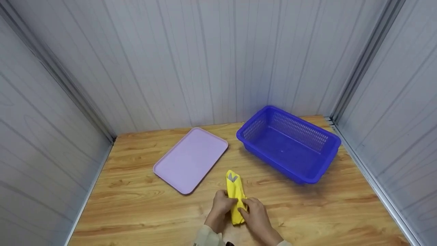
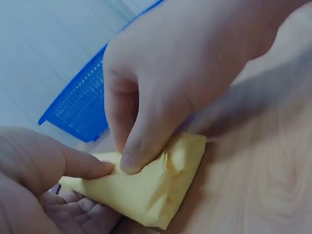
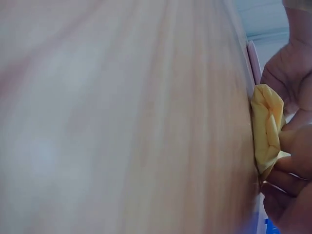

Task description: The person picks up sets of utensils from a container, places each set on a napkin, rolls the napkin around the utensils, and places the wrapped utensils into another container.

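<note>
A narrow folded yellow cloth [image 1: 234, 188] with a grey pointed mark near its far end lies lengthwise on the wooden table. On its left side, my left hand [image 1: 222, 204] holds it, thumb on top and fingers tucked underneath, as the left wrist view shows. My right hand [image 1: 256, 213] pinches the right side between thumb and fingers, nearer the front end. Creased, bunched layers of the cloth [image 2: 146, 195] show at that end in the left wrist view. In the right wrist view, the cloth's end [image 3: 265, 129] stands low against the tabletop, both hands around it.
A flat pink tray [image 1: 191, 160] lies on the table, left of and beyond the hands. To the right, a blue plastic basket [image 1: 290, 164] with perforated sides stands near the back wall [image 1: 218, 61]. Panelled walls enclose the table at the left, back and right.
</note>
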`<control>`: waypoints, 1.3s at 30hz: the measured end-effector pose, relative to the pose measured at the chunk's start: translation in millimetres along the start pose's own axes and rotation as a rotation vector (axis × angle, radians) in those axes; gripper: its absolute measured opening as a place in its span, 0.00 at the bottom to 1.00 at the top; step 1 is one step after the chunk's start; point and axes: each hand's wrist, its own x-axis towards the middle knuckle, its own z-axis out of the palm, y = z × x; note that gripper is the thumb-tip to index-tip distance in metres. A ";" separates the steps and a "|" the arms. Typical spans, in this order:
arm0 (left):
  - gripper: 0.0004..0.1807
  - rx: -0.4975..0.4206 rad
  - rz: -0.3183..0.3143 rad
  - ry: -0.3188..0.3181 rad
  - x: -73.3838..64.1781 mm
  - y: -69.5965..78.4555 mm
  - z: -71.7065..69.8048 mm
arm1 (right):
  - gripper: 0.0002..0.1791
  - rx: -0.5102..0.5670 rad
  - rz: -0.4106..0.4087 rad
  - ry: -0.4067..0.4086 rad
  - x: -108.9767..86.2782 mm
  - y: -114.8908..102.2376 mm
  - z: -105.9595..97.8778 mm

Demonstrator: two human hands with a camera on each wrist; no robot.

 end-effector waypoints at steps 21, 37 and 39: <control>0.22 -0.368 0.091 -0.376 0.1 39.3 13.9 | 0.17 0.540 0.415 -0.009 32.9 -33.3 -87.1; 0.26 0.143 0.354 -0.176 64.4 166.9 133.1 | 0.19 0.558 0.739 0.165 136.2 42.8 -199.0; 0.27 0.295 0.440 -0.167 73.3 166.2 141.9 | 0.20 0.548 0.764 0.167 144.3 56.8 -198.3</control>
